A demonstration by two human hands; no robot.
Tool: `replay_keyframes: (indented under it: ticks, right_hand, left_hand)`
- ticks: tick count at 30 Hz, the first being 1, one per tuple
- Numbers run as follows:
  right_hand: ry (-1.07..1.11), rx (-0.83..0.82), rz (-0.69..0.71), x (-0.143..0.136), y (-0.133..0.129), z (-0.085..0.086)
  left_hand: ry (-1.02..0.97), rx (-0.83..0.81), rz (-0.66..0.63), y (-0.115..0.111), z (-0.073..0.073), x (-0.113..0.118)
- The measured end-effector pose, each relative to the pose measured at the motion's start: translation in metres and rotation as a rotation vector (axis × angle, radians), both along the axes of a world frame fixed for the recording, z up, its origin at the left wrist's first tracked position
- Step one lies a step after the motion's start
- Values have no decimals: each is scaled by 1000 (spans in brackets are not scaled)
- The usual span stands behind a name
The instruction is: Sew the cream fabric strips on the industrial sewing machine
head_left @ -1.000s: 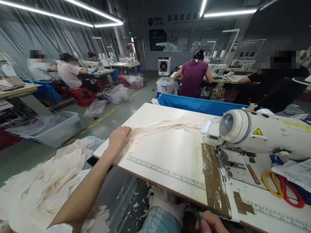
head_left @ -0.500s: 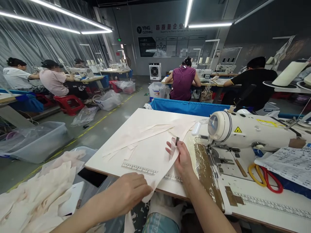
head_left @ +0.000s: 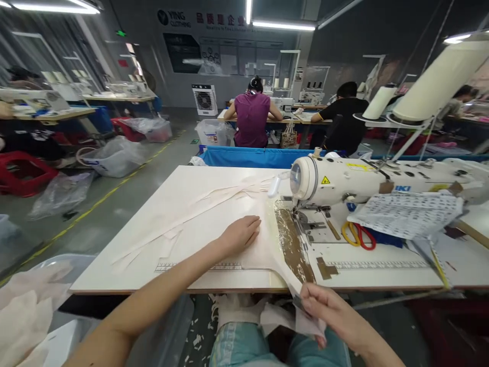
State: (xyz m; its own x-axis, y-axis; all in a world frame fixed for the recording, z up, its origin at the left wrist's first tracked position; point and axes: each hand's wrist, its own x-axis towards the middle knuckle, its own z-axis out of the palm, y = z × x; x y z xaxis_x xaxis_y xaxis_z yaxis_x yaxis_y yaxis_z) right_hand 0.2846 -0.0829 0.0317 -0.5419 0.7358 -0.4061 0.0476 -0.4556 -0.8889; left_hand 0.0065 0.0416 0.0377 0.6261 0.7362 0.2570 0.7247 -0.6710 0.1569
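Observation:
My left hand [head_left: 241, 235] lies on a pale cream cloth piece [head_left: 263, 257] on the white table, its fingers flat against the fabric. The cloth narrows and runs over the table's front edge to my right hand [head_left: 330, 311]. There my right thumb and fingers are closed on the cloth, and its loose end hangs above my lap. A small dark grey item [head_left: 297, 302] shows beside my right thumb; its kind is unclear. More cream cloth strips [head_left: 198, 206] lie on the table beyond my left hand.
At the right stands a white sewing machine [head_left: 344, 178]. Scissors [head_left: 359, 235] with yellow and red handles and a patterned cloth [head_left: 416, 214] lie near it. Cream fabric [head_left: 26, 321] fills a tub at lower left. Co-workers sit ahead, one in a purple top [head_left: 252, 120].
My left hand has moved from the front edge onto the cloth on the table. My right hand has come down and right, drawing the cloth over the edge. The view has turned right.

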Motion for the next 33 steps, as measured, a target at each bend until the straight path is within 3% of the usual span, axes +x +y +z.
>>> replay_keyframes:
  ticks: [3,8,11,14,18,22,25,28,33]
  right_hand:
    - [-159,24,-39,41,-30,6]
    - [-378,-40,-153,100,-82,7]
    - [-450,-91,-209,114,-103,4]
    - [-593,115,-293,107,-104,0]
    - [-846,500,-485,64,-75,0]
    - [-895,768,-547,-2,-17,2]
    - [-956,934,-474,-45,32,-2]
    - [-1095,1004,-364,-68,67,-12]
    - [-1215,998,-263,-76,84,-22]
  left_hand:
    - [65,5,-58,2,-16,15]
    - [107,19,-205,-34,-24,31]
    - [114,83,-279,-42,-27,37]
    - [124,108,-306,-38,-31,39]
    - [128,119,-314,-32,-34,34]
    - [124,132,-303,-33,-38,30]
    - [113,141,-296,-34,-42,30]
    - [93,140,-296,-34,-45,31]
    - [90,165,-289,-33,-47,32]
